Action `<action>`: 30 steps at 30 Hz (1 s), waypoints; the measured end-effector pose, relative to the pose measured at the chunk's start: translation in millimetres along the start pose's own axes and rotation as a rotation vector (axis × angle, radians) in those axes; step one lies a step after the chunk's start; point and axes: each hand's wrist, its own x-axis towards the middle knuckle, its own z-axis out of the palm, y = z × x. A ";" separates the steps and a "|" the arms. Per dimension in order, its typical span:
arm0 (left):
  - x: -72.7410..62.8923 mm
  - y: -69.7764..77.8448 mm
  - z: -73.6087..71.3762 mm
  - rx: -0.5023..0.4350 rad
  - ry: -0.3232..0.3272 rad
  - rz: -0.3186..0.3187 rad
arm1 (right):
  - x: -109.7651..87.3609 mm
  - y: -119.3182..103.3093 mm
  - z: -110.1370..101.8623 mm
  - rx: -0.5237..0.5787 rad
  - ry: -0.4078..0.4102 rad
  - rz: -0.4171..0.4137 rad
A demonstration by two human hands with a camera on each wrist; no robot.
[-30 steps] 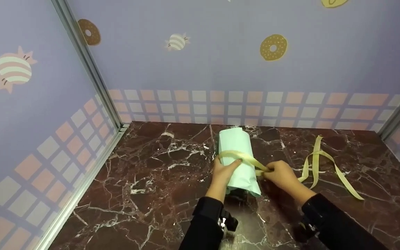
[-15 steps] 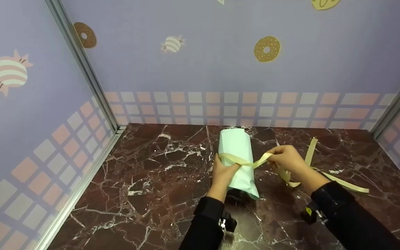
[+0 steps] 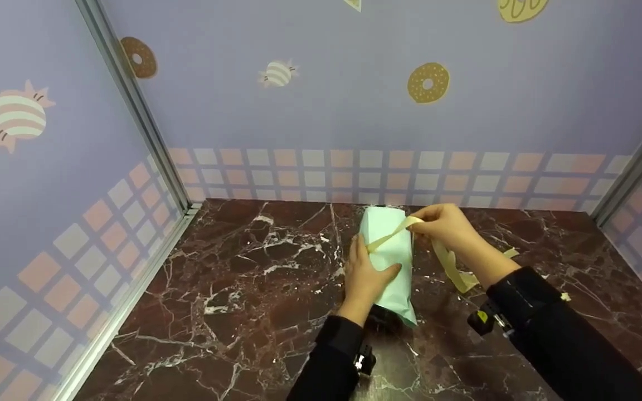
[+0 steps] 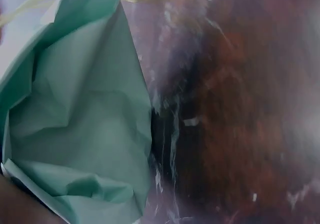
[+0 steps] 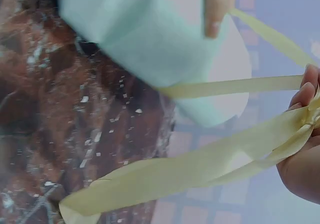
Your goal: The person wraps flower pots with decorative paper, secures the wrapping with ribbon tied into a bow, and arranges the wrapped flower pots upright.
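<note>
A package wrapped in pale mint-green paper (image 3: pixel 396 259) lies on the dark marble surface. My left hand (image 3: pixel 368 278) grips it from the left, thumb on top and fingers along its side. In my right hand (image 3: pixel 444 225), the fingers pinch a pale yellow ribbon (image 3: pixel 392 233) above the package's far right side. One strand slants across the paper to my left fingers. Right wrist view: two strands reach the package (image 5: pixel 150 39), and a long loose loop of ribbon (image 5: pixel 150 184) hangs from the right hand (image 5: pixel 300 169). The package's creased paper end (image 4: pixel 95 119) fills the left wrist view.
Past the right forearm, bits of loose ribbon (image 3: pixel 510 253) show on the marble tabletop (image 3: pixel 254 312). A purple patterned wall (image 3: pixel 343 100) stands behind, with another panel (image 3: pixel 76 167) at the left. Both wrists carry small black devices (image 3: pixel 481 318).
My right hand has risen and moved toward the package's far end, drawing the ribbon into a slant. The left hand has shifted its hold, and the package has moved slightly right.
</note>
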 end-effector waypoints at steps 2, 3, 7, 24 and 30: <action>1.5 1.2 -0.8 0.068 0.006 0.074 | 0.7 -3.6 0.5 -0.022 -0.006 -0.012; 2.8 1.6 -1.7 0.098 0.013 0.109 | 0.9 -4.4 0.3 -0.022 -0.008 -0.017; 10.4 2.2 -7.0 0.194 0.067 0.252 | 0.7 -5.3 -2.4 -0.016 0.009 -0.039; 33.6 14.1 -18.4 0.451 -0.177 0.533 | 8.6 -1.1 2.4 0.036 0.052 -0.073; 41.2 21.6 -27.3 0.449 -0.237 0.474 | 11.7 -1.9 4.8 0.009 0.078 -0.074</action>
